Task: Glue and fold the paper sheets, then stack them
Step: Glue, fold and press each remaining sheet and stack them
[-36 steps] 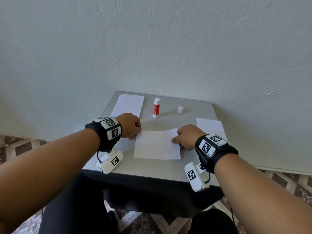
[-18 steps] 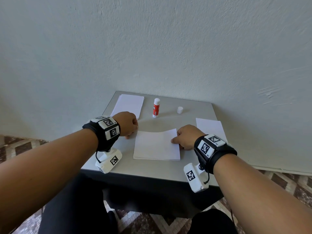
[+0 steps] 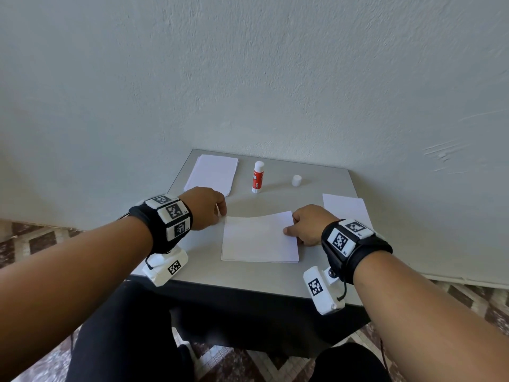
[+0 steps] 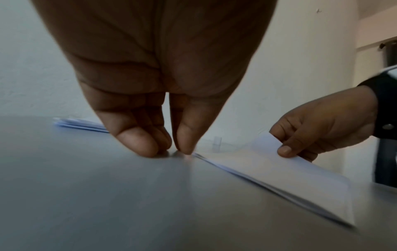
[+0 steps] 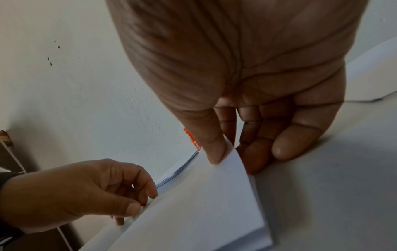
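Observation:
A white paper sheet (image 3: 259, 238), folded double, lies in the middle of the grey table (image 3: 248, 279). My left hand (image 3: 223, 213) has its fingers curled, and the thumb and fingertips (image 4: 148, 146) meet at the sheet's far left corner. My right hand (image 3: 290, 230) pinches the upper layer at the right edge, thumb on top, fingers underneath (image 5: 257, 152), lifting it slightly. The sheet's far edge bows upward. A red and white glue stick (image 3: 258, 177) stands uncapped behind the sheet, and its white cap (image 3: 296, 180) sits to its right.
A stack of white sheets (image 3: 212, 175) lies at the back left corner of the table. Another white paper (image 3: 345, 209) lies at the right edge, behind my right hand. A wall stands close behind the table. Patterned floor shows on both sides.
My left hand has shifted slightly along the sheet's left far corner. My right hand keeps its pinch on the right edge. The sheet has not moved.

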